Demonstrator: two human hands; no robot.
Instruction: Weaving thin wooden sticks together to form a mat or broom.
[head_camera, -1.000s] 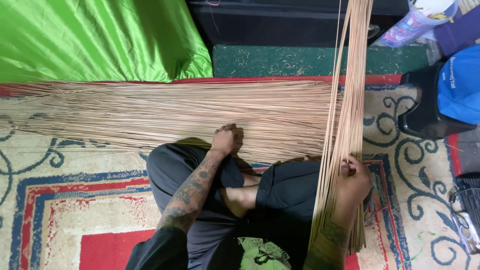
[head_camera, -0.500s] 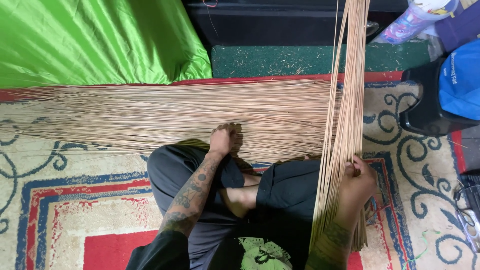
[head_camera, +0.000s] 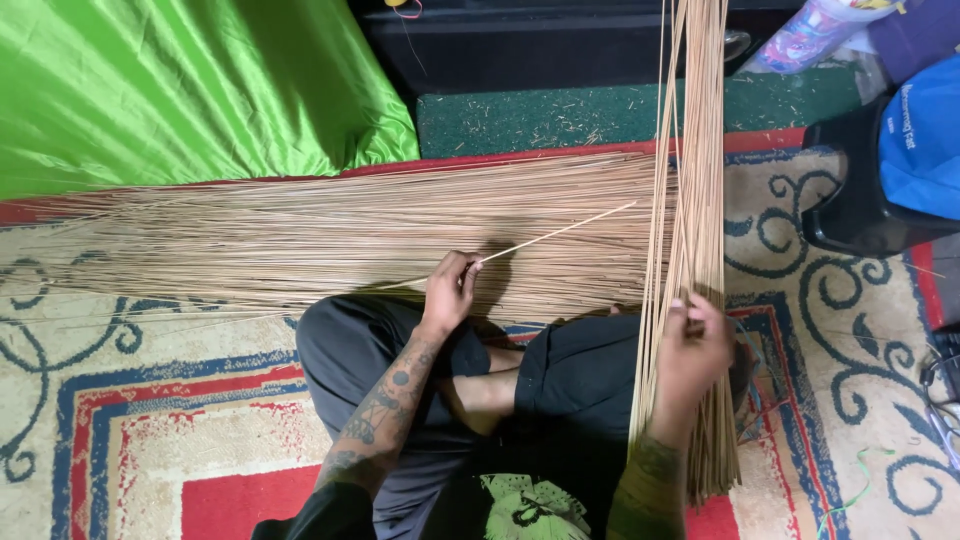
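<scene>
— Starting from the left edge, what lies there?

— A bright green cloth (head_camera: 190, 85) fills the upper left, and below it a patterned carpet (head_camera: 150, 430) in cream, blue and red. Across the carpet runs a wide spread of thin tan sticks (head_camera: 300, 235), laid flat and pointing left to right.

— And the person's left hand?

— The left hand (head_camera: 450, 290) sits at the near edge of that spread, just above the knee in dark trousers (head_camera: 350, 350). Its fingers are closed in a pinch on a single stick (head_camera: 560, 232), which rises from the fingertips and slants up to the right over the others. The forearm below it is tattooed.

— What about the right hand?

— The right hand (head_camera: 700, 345) is further right, fingers curled tight around an upright bundle of sticks (head_camera: 690, 150). The bundle passes through the fist: most of its length stands above the fingers and runs out of the top of the picture, while a shorter end hangs below the hand by the right thigh.

— Anything beyond that?

— A black container (head_camera: 850, 210) and a blue item (head_camera: 925, 130) sit on the carpet at the far right, well apart from both hands.
</scene>
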